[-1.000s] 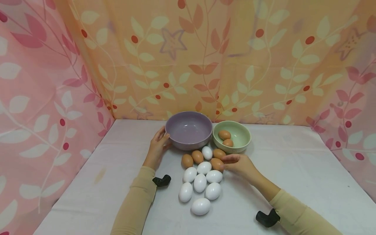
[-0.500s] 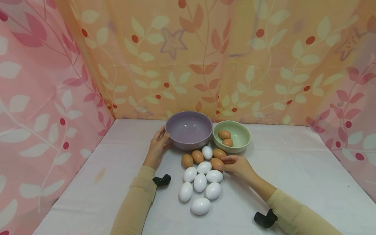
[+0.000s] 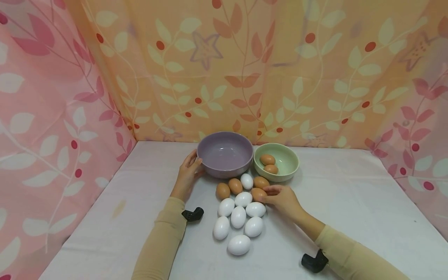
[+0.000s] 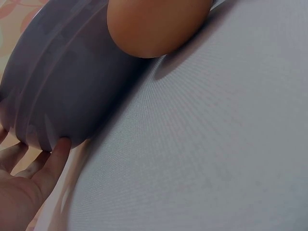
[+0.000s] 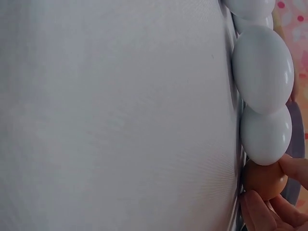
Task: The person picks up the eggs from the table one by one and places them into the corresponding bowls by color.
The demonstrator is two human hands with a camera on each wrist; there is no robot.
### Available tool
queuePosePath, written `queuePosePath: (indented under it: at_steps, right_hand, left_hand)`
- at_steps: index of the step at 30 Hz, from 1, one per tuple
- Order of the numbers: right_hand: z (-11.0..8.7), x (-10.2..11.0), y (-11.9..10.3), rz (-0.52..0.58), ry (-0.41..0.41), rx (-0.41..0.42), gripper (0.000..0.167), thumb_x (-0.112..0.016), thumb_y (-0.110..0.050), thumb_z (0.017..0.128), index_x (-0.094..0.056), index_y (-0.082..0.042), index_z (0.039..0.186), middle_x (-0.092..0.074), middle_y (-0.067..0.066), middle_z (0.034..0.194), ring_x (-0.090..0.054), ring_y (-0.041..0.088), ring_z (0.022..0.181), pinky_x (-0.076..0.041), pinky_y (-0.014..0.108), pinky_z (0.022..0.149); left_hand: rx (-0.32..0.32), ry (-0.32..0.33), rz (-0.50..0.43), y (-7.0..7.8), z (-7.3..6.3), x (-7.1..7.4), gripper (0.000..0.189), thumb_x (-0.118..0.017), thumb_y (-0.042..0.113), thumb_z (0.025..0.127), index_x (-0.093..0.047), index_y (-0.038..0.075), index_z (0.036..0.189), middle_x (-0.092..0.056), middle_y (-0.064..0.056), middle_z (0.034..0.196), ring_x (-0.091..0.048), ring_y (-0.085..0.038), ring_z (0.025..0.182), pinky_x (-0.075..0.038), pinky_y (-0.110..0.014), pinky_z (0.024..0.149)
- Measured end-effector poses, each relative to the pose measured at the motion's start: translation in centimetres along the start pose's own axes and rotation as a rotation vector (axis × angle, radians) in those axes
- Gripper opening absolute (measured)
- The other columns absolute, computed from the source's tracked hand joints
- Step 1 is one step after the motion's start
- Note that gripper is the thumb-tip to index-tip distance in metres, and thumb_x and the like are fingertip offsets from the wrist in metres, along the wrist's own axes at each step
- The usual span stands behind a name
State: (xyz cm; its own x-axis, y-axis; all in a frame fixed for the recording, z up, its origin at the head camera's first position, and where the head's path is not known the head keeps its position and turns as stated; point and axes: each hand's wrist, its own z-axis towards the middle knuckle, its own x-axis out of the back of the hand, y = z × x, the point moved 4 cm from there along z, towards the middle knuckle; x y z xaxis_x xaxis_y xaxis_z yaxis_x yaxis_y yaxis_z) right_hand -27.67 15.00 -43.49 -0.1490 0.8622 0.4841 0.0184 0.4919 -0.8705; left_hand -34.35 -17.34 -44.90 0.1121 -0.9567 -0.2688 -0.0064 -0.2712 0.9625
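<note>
In the head view my left hand (image 3: 188, 175) rests against the outer left side of a purple bowl (image 3: 224, 155); the left wrist view shows its fingertips on the bowl's wall (image 4: 62, 82). My right hand (image 3: 285, 200) pinches a brown egg (image 3: 258, 195) between thumb and fingers, at the right side of the egg cluster. In the right wrist view this brown egg (image 5: 264, 180) sits on the cloth, touching a white egg (image 5: 266, 134). Another brown egg (image 3: 261, 182) lies just behind it, close to my fingertips.
A green bowl (image 3: 288, 163) holding two brown eggs (image 3: 267, 160) stands right of the purple bowl. Several white eggs (image 3: 238, 217) and more brown eggs (image 3: 223, 191) lie grouped in front on the white cloth (image 3: 367, 202). Patterned curtains (image 3: 301, 77) enclose the back and sides.
My right hand has shifted slightly left, and its fingertips have come further over the brown egg. The left hand, the bowls and the other eggs stay where they were.
</note>
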Motion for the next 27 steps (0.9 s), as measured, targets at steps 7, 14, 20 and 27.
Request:
queuePosePath:
  at_steps: [7, 14, 20, 27]
  right_hand:
    - [-0.7, 1.3, -0.9, -0.038, 0.011, 0.028, 0.042, -0.081, -0.021, 0.081, -0.071, 0.001, 0.116, -0.075, 0.016, 0.111, -0.069, 0.025, 0.106, -0.053, 0.017, 0.076]
    - [-0.4, 3.0, -2.6, -0.031, 0.009, 0.028, 0.045, -0.08, -0.029, 0.083, -0.071, -0.004, 0.12, -0.074, 0.013, 0.114, -0.067, 0.022, 0.11, -0.052, 0.025, 0.084]
    - [0.4, 4.3, -3.9, 0.008, -0.015, 0.054, 0.052, -0.078, -0.032, 0.086, -0.067, -0.002, 0.127, -0.072, 0.015, 0.12, -0.067, 0.018, 0.109, -0.055, 0.027, 0.089]
    - [1.9, 5.4, -4.9, -0.004, 0.015, 0.05, 0.058, -0.079, -0.039, 0.084, -0.066, -0.004, 0.128, -0.069, 0.015, 0.127, -0.062, 0.023, 0.119, -0.05, 0.017, 0.085]
  left_hand:
    - [-0.003, -0.001, 0.002, 0.1, 0.0, -0.2, 0.057, -0.056, 0.015, 0.102, -0.035, 0.017, 0.155, -0.032, -0.002, 0.163, -0.033, -0.02, 0.148, -0.04, -0.052, 0.114]
    - [-0.007, -0.004, 0.005, 0.2, 0.0, -0.1, 0.059, -0.057, 0.017, 0.102, -0.033, 0.017, 0.156, -0.029, -0.003, 0.164, -0.031, -0.021, 0.149, -0.039, -0.053, 0.114]
    - [0.007, 0.004, -0.008, 0.1, 0.0, -0.1, 0.057, -0.055, 0.015, 0.102, -0.034, 0.018, 0.155, -0.03, -0.002, 0.164, -0.031, -0.02, 0.149, -0.038, -0.052, 0.115]
    - [0.015, 0.011, -0.004, 0.1, 0.0, 0.0, 0.057, -0.054, 0.016, 0.103, -0.034, 0.019, 0.155, -0.03, -0.001, 0.164, -0.03, -0.02, 0.149, -0.038, -0.052, 0.115]
